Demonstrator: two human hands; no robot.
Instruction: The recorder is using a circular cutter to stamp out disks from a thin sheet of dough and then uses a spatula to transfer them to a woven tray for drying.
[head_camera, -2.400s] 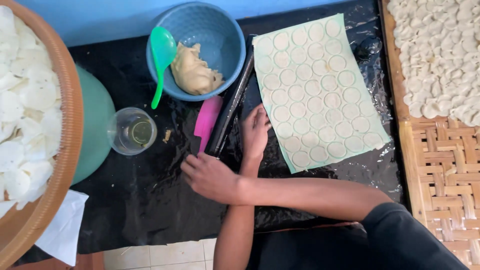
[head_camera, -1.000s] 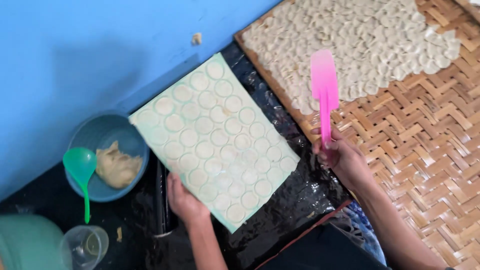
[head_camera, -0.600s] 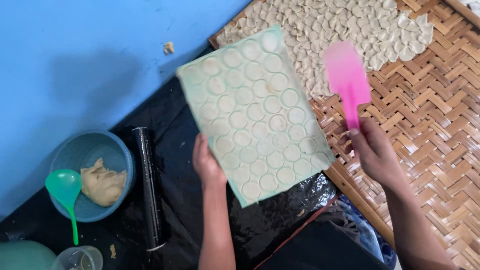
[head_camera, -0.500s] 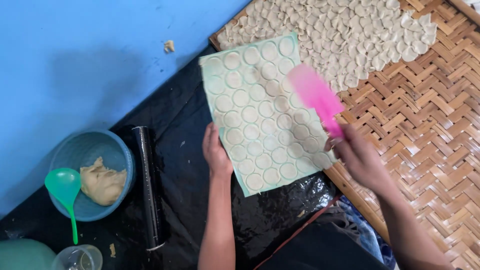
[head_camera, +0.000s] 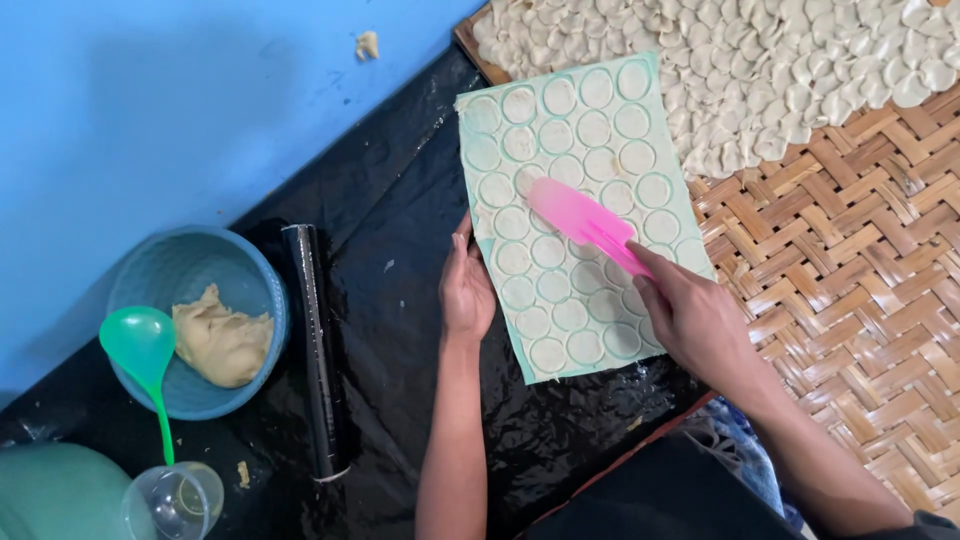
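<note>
A pale green board (head_camera: 575, 215) covered with several cut dough rounds lies tilted, half on the black plastic sheet (head_camera: 400, 250) and half on the woven bamboo tray (head_camera: 850, 260). My left hand (head_camera: 467, 290) grips the board's left edge. My right hand (head_camera: 695, 320) holds a pink spatula (head_camera: 585, 222), whose blade rests on the dough rounds near the board's middle.
Many dough pieces (head_camera: 760, 60) lie spread on the bamboo tray at the upper right. A black rolling pin (head_camera: 315, 345) lies left of my arm. A blue bowl (head_camera: 170, 300) holds a dough lump (head_camera: 222, 340) and a green spoon (head_camera: 140, 355). A glass (head_camera: 175, 500) stands at the bottom left.
The spatula has come down from the air onto the board's dough rounds. The board has shifted slightly toward the bamboo tray, with my left hand still on its edge.
</note>
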